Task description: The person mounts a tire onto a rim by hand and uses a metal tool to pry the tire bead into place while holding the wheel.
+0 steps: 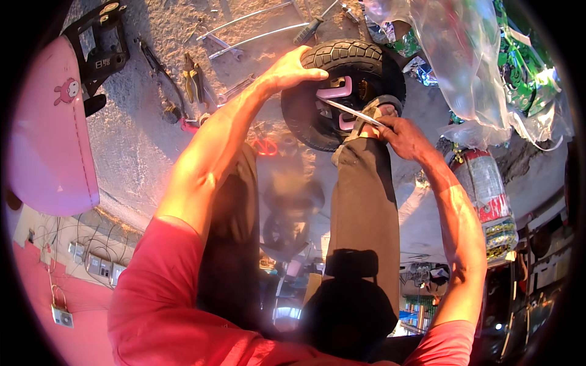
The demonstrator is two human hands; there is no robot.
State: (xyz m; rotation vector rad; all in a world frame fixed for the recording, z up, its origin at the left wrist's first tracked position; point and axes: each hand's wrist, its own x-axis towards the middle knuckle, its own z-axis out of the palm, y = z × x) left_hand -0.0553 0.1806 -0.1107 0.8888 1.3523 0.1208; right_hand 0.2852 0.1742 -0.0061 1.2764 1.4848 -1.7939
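A small black tyre (342,53) with chunky tread sits on a wheel with pink spokes (336,89), tilted on the ground before me. My left hand (292,72) grips its upper left edge, the thumb over the sidewall and the other fingers partly hidden behind. My right hand (404,135) is closed round one end of a metal tyre lever (351,111). The lever's far tip reaches into the left side of the wheel, by the pink spoke. My sandalled foot (377,116) presses on the wheel's right side.
Pliers (193,78), spanners (237,88) and a screwdriver (308,30) lie on the ground beyond my left arm. A pink scooter panel (52,131) stands far left. Clear plastic bags (461,67) fill the upper right, above a wrapped roll (485,186).
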